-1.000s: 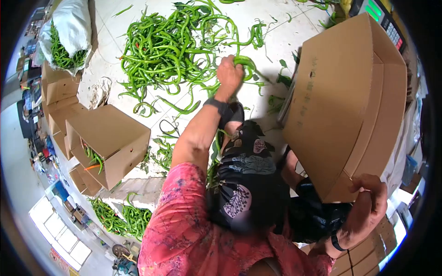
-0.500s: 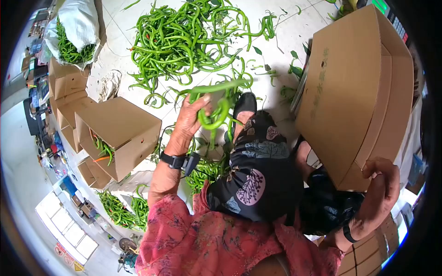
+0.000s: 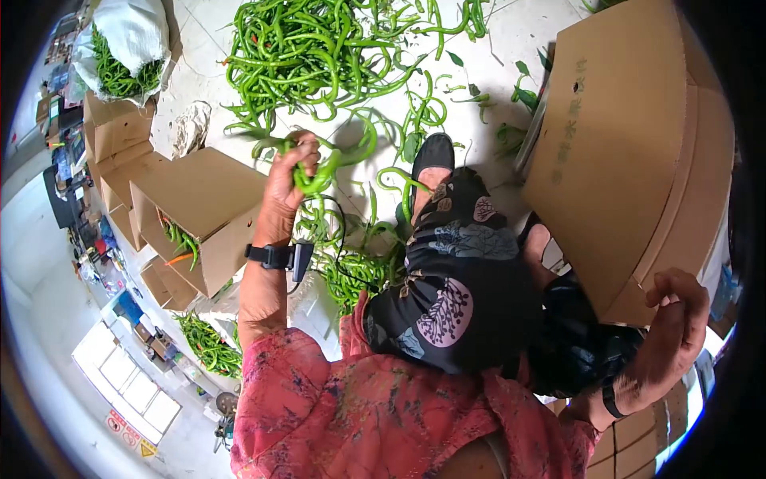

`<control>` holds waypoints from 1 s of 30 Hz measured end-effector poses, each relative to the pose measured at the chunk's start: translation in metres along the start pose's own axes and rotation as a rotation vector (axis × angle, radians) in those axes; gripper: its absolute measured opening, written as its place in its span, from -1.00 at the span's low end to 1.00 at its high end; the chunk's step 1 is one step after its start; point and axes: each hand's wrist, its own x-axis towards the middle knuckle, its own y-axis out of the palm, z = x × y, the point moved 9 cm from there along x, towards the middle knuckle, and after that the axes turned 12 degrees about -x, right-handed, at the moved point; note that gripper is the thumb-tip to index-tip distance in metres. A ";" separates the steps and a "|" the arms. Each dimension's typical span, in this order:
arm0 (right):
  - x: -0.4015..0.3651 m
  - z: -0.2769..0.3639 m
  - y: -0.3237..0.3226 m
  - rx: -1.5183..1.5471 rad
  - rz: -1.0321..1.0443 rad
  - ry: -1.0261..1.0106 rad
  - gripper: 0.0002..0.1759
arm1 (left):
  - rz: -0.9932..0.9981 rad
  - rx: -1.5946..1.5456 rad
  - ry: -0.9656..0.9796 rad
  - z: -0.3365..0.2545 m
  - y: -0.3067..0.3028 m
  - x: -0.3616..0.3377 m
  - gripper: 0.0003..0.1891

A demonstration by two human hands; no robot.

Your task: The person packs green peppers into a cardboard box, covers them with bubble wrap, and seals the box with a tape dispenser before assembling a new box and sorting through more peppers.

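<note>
My left hand [image 3: 289, 169] is closed around a few long curved green chili peppers [image 3: 321, 177]; they stick out on both sides of the fist, some blurred by motion. It is raised over the floor, just below the big pepper pile [image 3: 299, 60]. My right hand [image 3: 678, 307] is beside the lower corner of a large cardboard box [image 3: 614, 152], its fingers loosely bent and apart, with nothing visible in them. More green peppers [image 3: 355, 283] lie below my left hand, beside my leg.
Smaller open cardboard boxes [image 3: 199, 188] stand at the left, one holding several peppers. Behind them is a white sack [image 3: 132, 36] with peppers in its mouth. Loose leaves and stray peppers [image 3: 423, 112] lie on the tiled floor near my shoe [image 3: 435, 152].
My left hand has moved left and slightly up with the peppers still in its grip. My right hand has shifted slightly right by the box corner. The whole view has tilted a little.
</note>
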 end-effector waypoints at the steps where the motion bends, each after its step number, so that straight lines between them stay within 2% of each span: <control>1: -0.002 -0.001 -0.001 0.006 0.011 0.001 -0.82 | -0.123 0.162 0.035 0.004 -0.017 -0.002 -0.72; 2: -0.004 -0.001 -0.002 -0.001 0.050 -0.023 -0.81 | -0.244 0.323 0.071 0.008 -0.032 -0.003 -0.71; 3: -0.004 0.000 -0.001 -0.012 0.087 -0.049 -0.81 | -0.248 0.441 0.011 0.023 -0.058 0.003 -0.75; 4: -0.003 0.000 0.000 -0.015 0.088 -0.053 -0.81 | -0.192 0.556 0.019 0.033 -0.082 0.012 -0.68; 7: -0.001 0.002 0.007 0.006 0.164 -0.089 -0.79 | -0.220 0.687 0.065 0.054 -0.099 0.021 -0.65; 9: 0.000 -0.009 0.001 -0.057 0.105 0.003 -0.79 | -0.132 1.320 0.425 0.043 -0.101 0.032 -0.55; 10: 0.000 -0.008 0.005 -0.053 0.115 0.004 -0.79 | -0.191 1.696 0.591 0.035 -0.087 0.029 -0.51; 12: -0.002 -0.004 0.006 -0.112 0.053 -0.012 -0.77 | -0.293 1.813 0.384 0.033 -0.108 0.043 -0.53; 14: -0.001 -0.008 0.006 -0.113 0.103 -0.053 -0.77 | -0.217 1.925 0.444 0.033 -0.108 0.052 -0.55; 15: -0.001 -0.007 0.007 -0.107 0.146 -0.097 -0.78 | -0.251 2.052 0.407 0.035 -0.099 0.052 -0.57; 16: -0.001 -0.008 0.007 -0.113 0.155 -0.097 -0.78 | -0.218 2.166 0.468 0.038 -0.078 0.048 -0.61; 18: 0.000 -0.018 -0.005 -0.190 0.033 -0.008 -0.79 | -0.030 2.141 0.594 0.037 -0.074 0.050 -0.63; 19: 0.002 -0.021 -0.007 -0.195 0.039 -0.007 -0.79 | 0.021 1.766 0.439 0.029 -0.082 0.059 -0.64; 20: 0.005 -0.024 -0.008 -0.106 0.071 -0.044 -0.76 | 0.069 1.521 0.311 0.024 -0.090 0.057 -0.75; 22: 0.009 -0.028 -0.011 -0.014 0.104 -0.081 -0.72 | -0.078 0.864 0.005 0.019 -0.086 0.045 -0.80; 23: 0.009 -0.029 -0.009 0.042 0.181 -0.082 -0.73 | -0.175 0.539 -0.091 0.021 -0.076 0.032 -0.77; 24: 0.008 -0.028 -0.005 0.097 0.258 -0.083 -0.73 | -0.111 0.405 -0.144 0.029 -0.062 0.022 -0.69; 26: 0.007 -0.030 -0.003 0.053 0.233 -0.084 -0.71 | -0.060 0.471 -0.312 0.059 -0.034 0.005 -0.64; 28: 0.007 -0.029 -0.003 0.014 0.200 -0.093 -0.68 | 0.035 0.712 -0.392 0.102 -0.013 -0.001 -0.59; 30: 0.006 -0.028 0.000 0.088 0.236 -0.051 -0.73 | 0.247 1.117 -0.100 0.132 -0.017 0.009 -0.52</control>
